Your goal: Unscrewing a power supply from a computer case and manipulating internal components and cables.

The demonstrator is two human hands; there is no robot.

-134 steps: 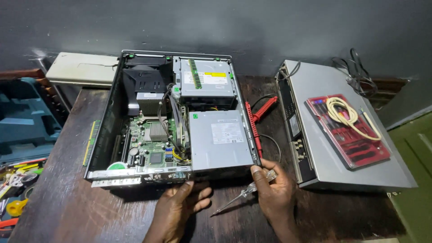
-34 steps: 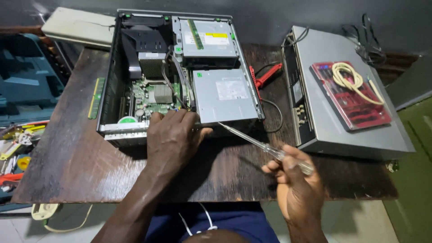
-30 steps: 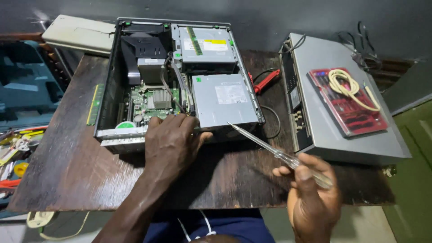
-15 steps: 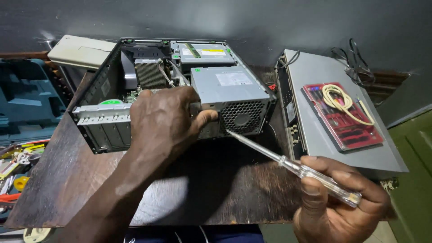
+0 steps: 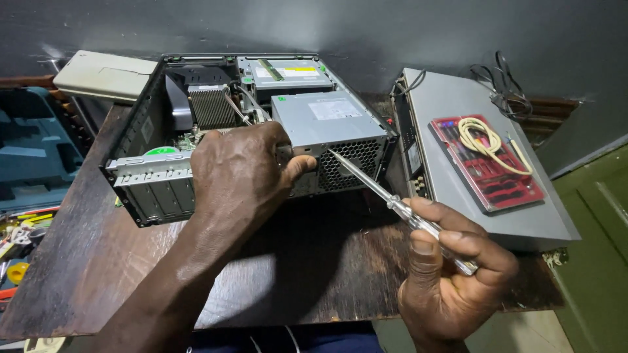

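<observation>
An open desktop computer case (image 5: 154, 173) sits on a dark wooden table (image 5: 307, 274), rear panel facing me. My left hand (image 5: 239, 173) grips the case's rear top edge beside the grey power supply (image 5: 327, 121), thumb against its vent grille. My right hand (image 5: 451, 274) is shut on a screwdriver (image 5: 392, 199) with a clear handle. Its tip points at the upper left of the power supply's grille. A finned heatsink (image 5: 210, 104) and a drive bay (image 5: 284, 70) show inside the case.
The grey case cover (image 5: 458, 167) lies at the right, carrying a red bit set (image 5: 494, 167) with a coiled cream cable. A beige device (image 5: 104, 75) sits at the back left. A teal tool case (image 5: 33, 147) and loose tools are beyond the table's left edge.
The view has dropped lower and now faces the case's rear panel. My left hand stays on the rear edge. The screwdriver tip has risen to the power supply's grille.
</observation>
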